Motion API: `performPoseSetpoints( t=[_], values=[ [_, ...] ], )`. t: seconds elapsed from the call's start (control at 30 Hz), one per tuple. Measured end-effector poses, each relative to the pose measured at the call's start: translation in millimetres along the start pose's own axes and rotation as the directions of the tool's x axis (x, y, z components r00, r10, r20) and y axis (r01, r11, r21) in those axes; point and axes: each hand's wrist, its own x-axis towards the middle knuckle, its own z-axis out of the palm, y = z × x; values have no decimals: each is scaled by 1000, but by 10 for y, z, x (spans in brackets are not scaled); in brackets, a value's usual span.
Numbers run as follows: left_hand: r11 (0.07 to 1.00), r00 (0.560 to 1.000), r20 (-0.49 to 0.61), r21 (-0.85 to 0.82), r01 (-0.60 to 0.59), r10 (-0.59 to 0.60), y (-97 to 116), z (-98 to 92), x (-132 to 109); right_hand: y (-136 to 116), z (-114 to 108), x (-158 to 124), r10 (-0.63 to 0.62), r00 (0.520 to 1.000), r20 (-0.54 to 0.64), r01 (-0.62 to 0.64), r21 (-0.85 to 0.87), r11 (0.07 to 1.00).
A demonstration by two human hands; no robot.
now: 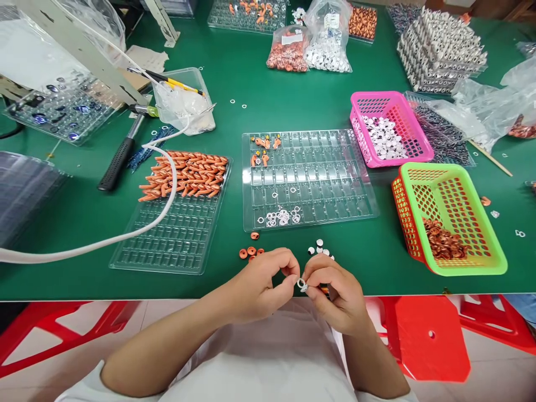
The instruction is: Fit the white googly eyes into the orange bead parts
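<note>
Left hand point(268, 282) and right hand point(337, 290) both pinch a white ring point(301, 283), likely for steadiness, clear parts tray point(248, 192) within reach.

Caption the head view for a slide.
Left hand and right hand meet at a small white ring near a clear tray.
</note>
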Motion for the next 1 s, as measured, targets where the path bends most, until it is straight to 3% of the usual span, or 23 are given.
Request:
performPoseSetpoints(
  t=[0.17, 0.3, 0.4, 0.57, 0.73, 0.83, 0.93, 1.0],
  values=[
    [964, 979, -199, 264, 16, 38, -30, -109, 31, 2, -60, -80, 24, 996, -87, -15, 104, 995],
    [854, 928, -349, 514, 77, 127, -42, -271, 214, 5, -83, -138, 45, 990, -136, -30, 107, 994],
    [749, 904, -390, 648, 135, 175, -105, -366, 462, 19, -64, -154, 61, 986, -154, -46, 94, 994],
    [638, 933, -333, 750, 173, 138, -314, -491, 821, 40, -98, -198, 77, 981, -178, -57, 117, 991],
    [625, 927, -337, 763, 166, 166, -312, -496, 788, 48, -292, -344, 96, 964, -248, -73, 102, 992],
    [672, 912, -309, 739, 51, 270, -189, -328, 608, 66, -397, -439, 105, 946, -308, -81, 90, 993],
    [735, 926, -192, 668, -119, 325, -100, -73, 451, 95, -429, -481, 132, 932, -336, -102, 105, 989],
    [764, 944, -117, 622, -173, 309, -90, 81, 424, 114, -411, -473, 146, 930, -336, -112, 120, 986]
  ],
)
